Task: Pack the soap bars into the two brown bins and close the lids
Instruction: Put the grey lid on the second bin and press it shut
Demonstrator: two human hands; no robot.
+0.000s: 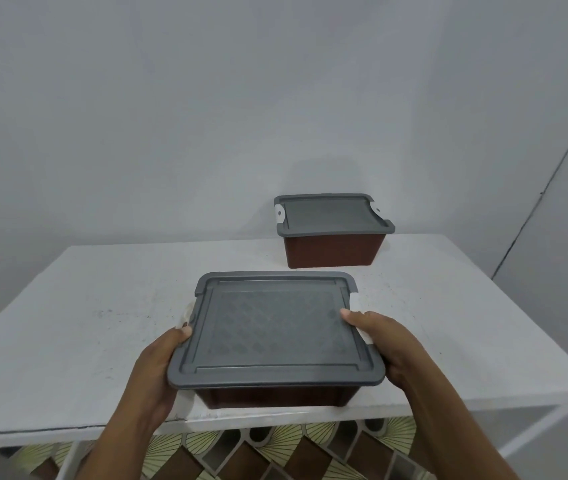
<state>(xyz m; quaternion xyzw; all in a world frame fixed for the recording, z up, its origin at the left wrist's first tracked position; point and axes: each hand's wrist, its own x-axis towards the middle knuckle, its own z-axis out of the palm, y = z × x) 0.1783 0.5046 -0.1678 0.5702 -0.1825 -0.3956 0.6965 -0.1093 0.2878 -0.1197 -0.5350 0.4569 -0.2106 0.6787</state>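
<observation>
A brown bin [275,396] with a grey lid [272,330] on top sits near the table's front edge. My left hand [161,362] grips its left side, thumb on the lid's edge by a white latch [187,313]. My right hand [383,344] grips the right side, thumb on the lid, over the other white latch. A second brown bin [334,249] stands at the back right of the table, its grey lid [331,214] on and white latches at both ends. No soap bars are in view.
The white table [85,323] stands against a plain grey wall. Its front edge runs just under the near bin. Below the table a patterned floor [275,452] with brown and yellow shapes shows.
</observation>
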